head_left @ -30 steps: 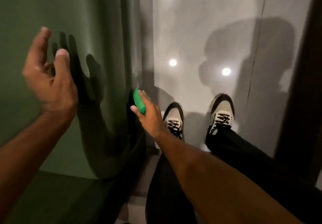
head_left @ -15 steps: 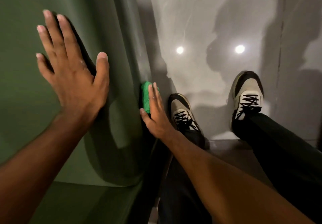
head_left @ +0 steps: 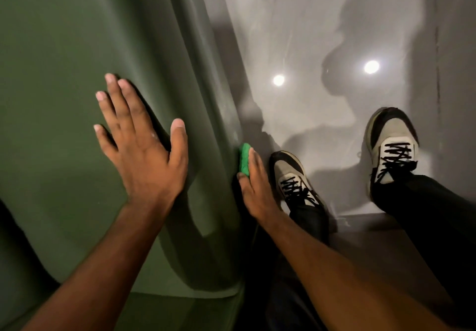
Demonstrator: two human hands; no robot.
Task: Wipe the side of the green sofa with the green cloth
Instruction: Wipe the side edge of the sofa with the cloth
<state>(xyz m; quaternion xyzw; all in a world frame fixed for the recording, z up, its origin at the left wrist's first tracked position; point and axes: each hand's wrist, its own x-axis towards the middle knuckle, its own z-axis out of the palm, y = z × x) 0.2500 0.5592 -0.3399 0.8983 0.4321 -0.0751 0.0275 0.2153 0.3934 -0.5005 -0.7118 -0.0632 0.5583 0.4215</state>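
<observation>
The green sofa (head_left: 64, 78) fills the left half of the view, its rounded arm curving down to the floor. My left hand (head_left: 141, 147) lies flat on the top of the arm, fingers spread, holding nothing. My right hand (head_left: 253, 183) presses a bright green cloth (head_left: 244, 160) against the sofa's outer side, low down near the floor. Only the cloth's upper edge shows past my fingers.
A glossy grey floor (head_left: 309, 34) with reflected ceiling lights lies to the right. My two feet in beige and black laced shoes (head_left: 293, 176) (head_left: 390, 145) stand beside the sofa, the nearer shoe close to my right hand.
My left hand came down from the air and settled flat on the sofa arm. My right hand has kept the cloth against the sofa's side, shifting a little along it.
</observation>
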